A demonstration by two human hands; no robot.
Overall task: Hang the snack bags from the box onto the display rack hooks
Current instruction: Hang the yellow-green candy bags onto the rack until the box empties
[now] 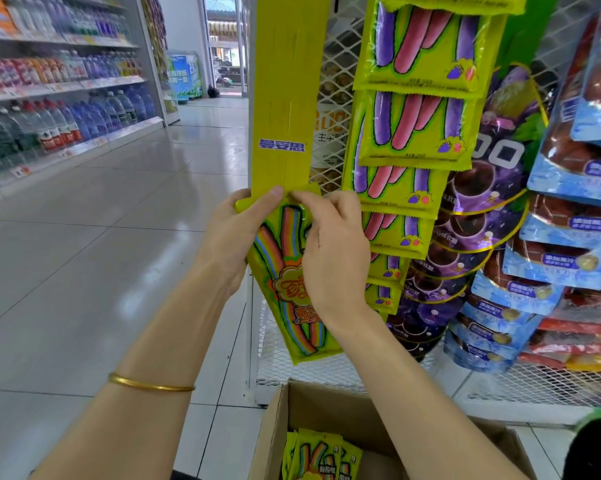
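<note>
Yellow-green foil made up the snack bag [285, 271], printed with rainbow-striped ribbons and an orange-and-red flower logo. It hung upright with a slight tilt, its top edge at the lower end of the yellow hanging strip [285, 98]; that strip bore a small blue-and-white label and hung in front of the white mesh rack [326, 368].

The left grip [236, 233] held the bag's top left corner, thumb on the front where bag and strip met and fingers behind. The right grip [330, 258] pinched the top edge just beside that thumb; its back covered the bag's right side (so part of the print was hidden). Whether the bag was caught on the strip could not be told. A gold bangle [150, 386] sat on the left forearm.

Below the arms stood an open cardboard box [326, 410]; more rainbow bags [312, 455] of the same kind stood on end inside it.

Just right of the strip, a column of pink-and-purple bags [420, 126] overlapped downward, close beside the right grip's knuckles. Beyond them hung purple grape bags [493, 174], then blue-topped bags [569, 220] with red-brown contents.

Across the pale tiled floor [119, 237] to the left, shelves of bottled water [49, 123] lined the aisle.
</note>
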